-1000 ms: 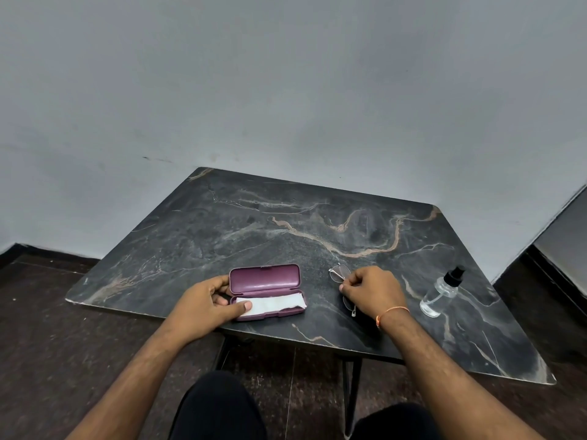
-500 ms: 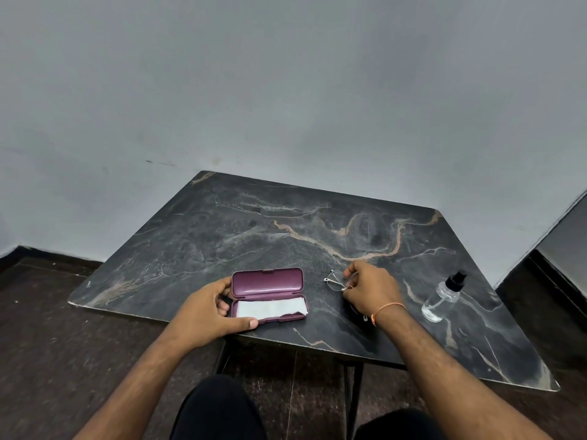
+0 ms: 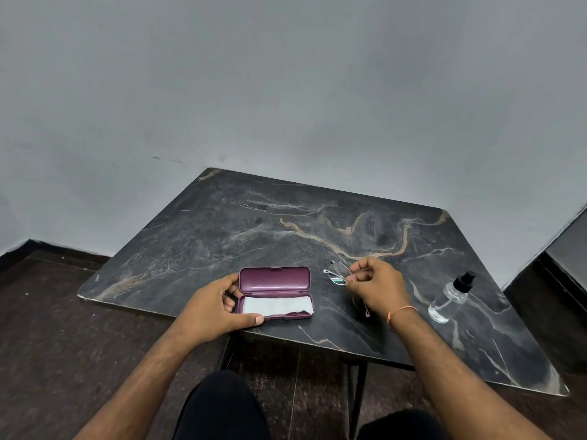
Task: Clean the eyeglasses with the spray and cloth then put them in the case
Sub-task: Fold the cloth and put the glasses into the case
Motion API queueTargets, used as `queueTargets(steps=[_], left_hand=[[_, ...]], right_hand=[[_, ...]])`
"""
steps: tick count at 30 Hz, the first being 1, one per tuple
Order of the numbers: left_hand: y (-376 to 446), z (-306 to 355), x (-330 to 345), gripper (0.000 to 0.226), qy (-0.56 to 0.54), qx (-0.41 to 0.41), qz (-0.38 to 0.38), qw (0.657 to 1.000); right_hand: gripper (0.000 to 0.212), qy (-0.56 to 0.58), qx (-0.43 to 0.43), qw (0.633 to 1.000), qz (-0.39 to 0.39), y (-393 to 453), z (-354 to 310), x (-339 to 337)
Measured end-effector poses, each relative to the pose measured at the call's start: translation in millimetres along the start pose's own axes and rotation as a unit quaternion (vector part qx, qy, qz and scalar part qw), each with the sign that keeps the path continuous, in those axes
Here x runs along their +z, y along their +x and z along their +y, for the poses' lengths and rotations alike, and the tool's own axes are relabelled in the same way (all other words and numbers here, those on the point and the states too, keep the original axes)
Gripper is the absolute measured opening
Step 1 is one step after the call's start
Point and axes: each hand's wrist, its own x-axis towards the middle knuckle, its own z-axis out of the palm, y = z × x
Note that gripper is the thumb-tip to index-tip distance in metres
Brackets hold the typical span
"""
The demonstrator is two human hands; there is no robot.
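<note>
Glasses (image 3: 338,274) pinched in our right hand (image 3: 379,285) above the worktop (image 3: 286,223); left hand (image 3: 211,309) grips the open case (image 3: 274,292), cloth (image 3: 274,305) inside, spray bottle (image 3: 449,298) far right.

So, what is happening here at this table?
A person sits at a dark marble table. The right hand pinches a pair of eyeglasses and holds them just above the tabletop. The left hand grips the left end of an open maroon case with a white cloth lying inside. A clear spray bottle stands untouched at the right.
</note>
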Motion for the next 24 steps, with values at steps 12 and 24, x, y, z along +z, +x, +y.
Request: queueTargets(steps=[12, 24], left_hand=[[1, 1, 3, 0.078, 0.010, -0.006, 0.010, 1.000], [0, -1, 0, 0.079, 0.005, -0.007, 0.002, 1.000]], right_hand=[[0.027, -0.107, -0.245, 0.944, -0.191, -23, -75, 49], [0.029, -0.311, -0.350, 0.864, -0.187, -33, -81, 87]])
